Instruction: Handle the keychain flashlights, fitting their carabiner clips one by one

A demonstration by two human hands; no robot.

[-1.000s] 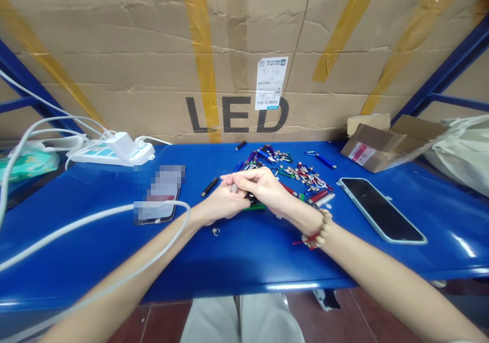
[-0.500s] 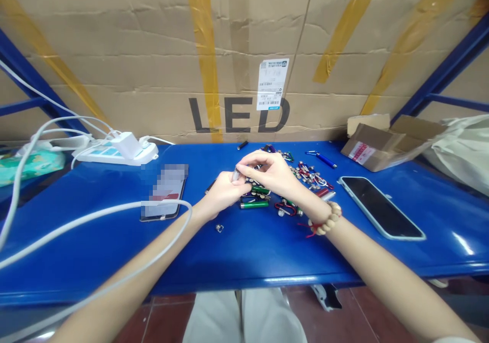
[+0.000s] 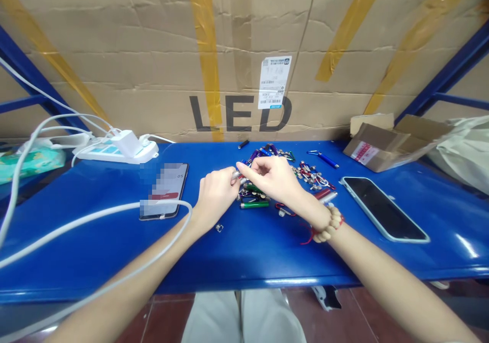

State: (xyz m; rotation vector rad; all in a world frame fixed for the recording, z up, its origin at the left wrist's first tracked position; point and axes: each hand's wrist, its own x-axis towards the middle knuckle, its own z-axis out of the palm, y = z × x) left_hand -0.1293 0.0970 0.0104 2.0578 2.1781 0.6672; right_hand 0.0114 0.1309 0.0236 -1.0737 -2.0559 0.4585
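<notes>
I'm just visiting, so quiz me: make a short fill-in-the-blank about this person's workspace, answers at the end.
1. The left hand and right hand hold a small silvery piece; the beaded bracelet is on the ____ side.
2. Black letters on the cardboard spell ____.
3. The power strip sits toward the table's ____ end.
4. The tube nearest the front edge is ____.

Missing words: right; LED; left; green.

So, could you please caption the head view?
Left hand and right hand hold a small silvery piece over a blue surface.
</notes>
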